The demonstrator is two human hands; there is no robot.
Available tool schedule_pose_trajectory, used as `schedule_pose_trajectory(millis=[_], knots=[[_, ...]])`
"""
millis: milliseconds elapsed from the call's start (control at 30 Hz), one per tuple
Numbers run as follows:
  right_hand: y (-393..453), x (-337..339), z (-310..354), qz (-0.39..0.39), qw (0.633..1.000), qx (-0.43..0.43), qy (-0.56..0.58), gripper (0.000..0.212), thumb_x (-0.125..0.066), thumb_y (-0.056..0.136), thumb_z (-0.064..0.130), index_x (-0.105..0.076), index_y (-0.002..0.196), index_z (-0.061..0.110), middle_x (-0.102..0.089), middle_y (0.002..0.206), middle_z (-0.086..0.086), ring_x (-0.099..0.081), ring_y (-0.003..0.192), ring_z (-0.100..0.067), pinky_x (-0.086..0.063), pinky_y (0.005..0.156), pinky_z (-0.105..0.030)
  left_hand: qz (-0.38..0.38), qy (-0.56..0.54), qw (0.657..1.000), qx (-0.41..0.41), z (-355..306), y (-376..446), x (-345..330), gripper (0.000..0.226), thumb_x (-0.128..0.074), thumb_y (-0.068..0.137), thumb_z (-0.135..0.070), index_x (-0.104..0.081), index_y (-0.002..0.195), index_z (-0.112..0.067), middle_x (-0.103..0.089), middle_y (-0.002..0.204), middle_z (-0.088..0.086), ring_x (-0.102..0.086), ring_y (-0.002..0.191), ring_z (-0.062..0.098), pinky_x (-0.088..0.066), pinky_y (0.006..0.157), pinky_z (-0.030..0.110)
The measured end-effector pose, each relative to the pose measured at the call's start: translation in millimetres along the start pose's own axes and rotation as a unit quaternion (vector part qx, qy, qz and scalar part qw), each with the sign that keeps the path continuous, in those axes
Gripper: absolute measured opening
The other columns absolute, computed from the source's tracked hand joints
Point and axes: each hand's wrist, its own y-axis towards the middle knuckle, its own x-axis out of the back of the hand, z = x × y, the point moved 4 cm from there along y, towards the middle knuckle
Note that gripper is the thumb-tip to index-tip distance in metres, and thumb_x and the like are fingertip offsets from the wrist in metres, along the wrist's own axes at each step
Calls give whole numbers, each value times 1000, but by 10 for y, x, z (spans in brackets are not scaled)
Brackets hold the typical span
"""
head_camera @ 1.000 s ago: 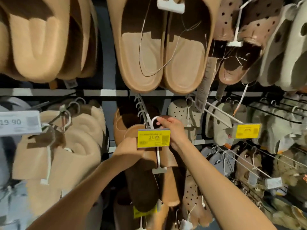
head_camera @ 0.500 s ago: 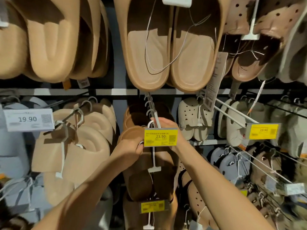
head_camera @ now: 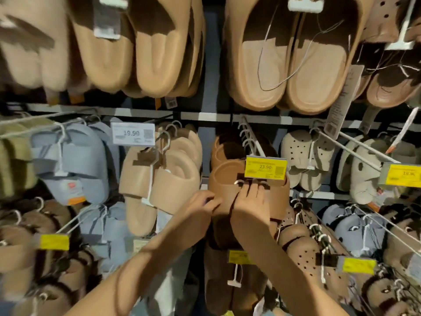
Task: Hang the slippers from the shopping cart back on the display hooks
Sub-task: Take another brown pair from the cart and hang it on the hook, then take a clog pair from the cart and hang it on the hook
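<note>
A pair of brown slippers [head_camera: 227, 185] hangs just under the yellow 23.90 price tag [head_camera: 265, 168] at the front end of a display hook [head_camera: 251, 139]. My right hand [head_camera: 251, 205] grips the pair at its top, fingers by the white hanger loop [head_camera: 238, 182]. My left hand [head_camera: 204, 202] holds the pair's left edge. More brown slippers hang behind it on the same hook. The shopping cart is out of sight.
Tan slippers [head_camera: 159, 179] hang close on the left under a white 19.90 tag [head_camera: 133, 134]. Beige perforated clogs [head_camera: 305, 156] hang to the right. Large tan slippers [head_camera: 287, 65] hang overhead, darker pairs [head_camera: 227, 281] directly below. Hook rods jut out at right.
The view has swung left and upward. My hands have dropped from the hook's tip to below the price tag, still on the brown pair.
</note>
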Motion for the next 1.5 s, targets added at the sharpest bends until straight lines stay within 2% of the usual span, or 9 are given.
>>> schedule_pose_trajectory(millis=[67, 167, 333, 633, 833, 967, 1100, 1300, 1500], knots=[[-187, 115, 408, 23, 996, 87, -11, 19, -50, 59, 8, -57, 43, 16, -54, 42, -3, -54, 36, -16, -22, 38, -10, 9, 5, 1000, 7, 116, -204, 210, 52, -32, 84, -36, -56, 124, -14, -55, 128, 7, -44, 120, 17, -41, 100, 26], [-420, 279, 997, -1, 980, 200, 14, 22, -47, 62, 8, -50, 41, 14, -45, 39, -5, -45, 29, -21, -29, 34, -16, -1, 18, 1000, 6, 418, -637, 613, 30, -44, 77, -22, -63, 100, -15, -67, 94, 9, -53, 92, 16, -50, 73, 29], [-646, 585, 2016, 90, 958, 267, 57, 22, -39, 96, 15, -59, 105, 11, -64, 108, -9, -63, 102, -27, -48, 77, -31, -55, 74, 990, 104, 1018, -1527, 1456, 32, -38, 84, -20, -61, 104, -10, -64, 96, 12, -49, 93, 19, -38, 81, 26], [-1878, 490, 4132, 121, 851, 484, 163, 33, -33, 98, 30, -60, 101, 12, -66, 106, -13, -61, 103, -33, -47, 78, -37, -107, 149, 927, 328, 1752, -3701, 2741, 35, -32, 79, -24, -62, 86, -7, -61, 79, 11, -46, 80, 14, -38, 71, 24], [-3201, 304, 5418, 189, 737, 618, 196, 31, -38, 96, 33, -62, 92, 14, -68, 96, -11, -63, 97, -31, -45, 69, -35, -186, 172, 791, 557, 1780, -5754, 3265, 53, -28, 78, -34, -67, 101, -6, -65, 93, 14, -62, 91, 30, -47, 79, 34], [-3956, 404, 6069, 212, 665, 691, 190, 29, -38, 96, 28, -62, 90, 13, -67, 99, -17, -61, 98, -35, -45, 69, -39, -200, 203, 683, 673, 1502, -6804, 3472, 35, -42, 74, -17, -69, 94, -5, -68, 89, 17, -65, 88, 34, -44, 79, 32], [-4544, 483, 6761, 236, 595, 742, 200, 32, -41, 95, 30, -66, 96, 10, -68, 102, -18, -63, 99, -34, -49, 76, -36, -225, 237, 588, 740, 1208, -7503, 3561, 43, -32, 73, -25, -67, 88, -4, -67, 85, 16, -64, 84, 33, -45, 76, 35], [-5197, 697, 7551, 259, 469, 803, 262, 29, -45, 94, 27, -68, 89, 10, -68, 96, -18, -62, 95, -35, -47, 73, -35, -285, 295, 428, 805, 852, -8142, 3698, 8, -56, 80, -2, -63, 83, 0, -65, 84, 17, -61, 84, 32, -39, 72, 33], [-5803, 619, 8061, 265, 322, 880, 226, 33, -45, 94, 25, -50, 63, 18, -55, 60, 0, -56, 58, -19, -32, 51, -23, -358, 301, 259, 845, 674, -8362, 3508, 20, -50, 89, -5, -67, 99, -8, -68, 100, 7, -62, 95, 24, -46, 79, 32]])
